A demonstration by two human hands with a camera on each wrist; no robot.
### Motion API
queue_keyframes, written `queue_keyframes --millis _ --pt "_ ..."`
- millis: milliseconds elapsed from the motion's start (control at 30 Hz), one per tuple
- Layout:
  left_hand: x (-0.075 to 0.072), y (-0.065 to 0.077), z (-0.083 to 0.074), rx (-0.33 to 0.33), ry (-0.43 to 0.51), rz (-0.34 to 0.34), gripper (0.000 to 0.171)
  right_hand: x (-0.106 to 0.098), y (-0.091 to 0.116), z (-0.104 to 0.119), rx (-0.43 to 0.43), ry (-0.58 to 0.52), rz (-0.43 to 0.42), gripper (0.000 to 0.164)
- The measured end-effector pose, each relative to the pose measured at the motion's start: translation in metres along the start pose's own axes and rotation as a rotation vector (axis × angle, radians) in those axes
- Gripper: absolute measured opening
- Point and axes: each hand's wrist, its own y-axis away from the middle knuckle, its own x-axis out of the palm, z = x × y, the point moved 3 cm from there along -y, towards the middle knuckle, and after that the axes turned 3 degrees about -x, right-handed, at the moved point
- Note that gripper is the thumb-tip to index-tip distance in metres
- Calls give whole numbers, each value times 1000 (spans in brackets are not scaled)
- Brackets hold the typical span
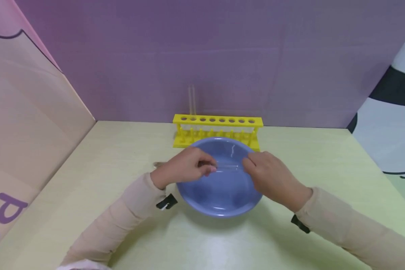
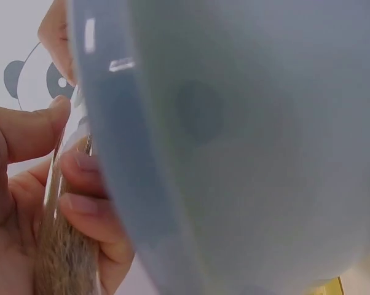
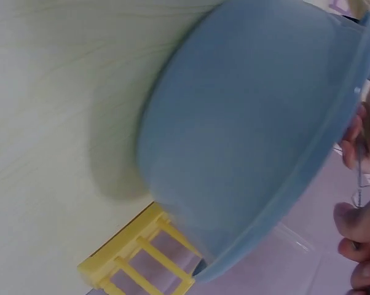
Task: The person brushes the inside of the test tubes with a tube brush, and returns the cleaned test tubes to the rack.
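My left hand (image 1: 188, 165) grips a clear test tube (image 1: 227, 167) held level over the blue basin (image 1: 219, 197). In the left wrist view, brown bristles of a test tube brush (image 2: 68, 261) fill the tube within the curled fingers. The tube's left end (image 1: 158, 164) sticks out behind that hand. Facing it across the basin, my right hand (image 1: 271, 180) pinches the brush's thin twisted wire (image 3: 359, 175), seen between the hands in the right wrist view. The wire's far end is hidden in the right fist.
Behind the basin stands a yellow test tube rack (image 1: 217, 120) with a row of holes and pegs. One clear test tube (image 1: 192, 99) stands upright near its left end. Printed cloth panels close off the back and both sides of the pale table (image 1: 121, 150).
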Motion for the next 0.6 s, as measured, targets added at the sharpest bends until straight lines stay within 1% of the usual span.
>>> queue_keyframes --millis 100,167,333,533,600 --pt "-1 0 0 -11 15 11 12 -1 4 1 -45 55 -48 26" --pt "-1 1 0 -10 22 22 13 -1 5 1 -59 75 -69 26" --pt "0 -1 3 -5 33 44 15 0 10 0 -91 116 -90 26" --pt "1 -4 7 -8 53 56 16 2 15 -3 -119 116 -117 18" --pt "2 -4 7 -12 61 59 16 2 17 -4 -119 113 -120 18"
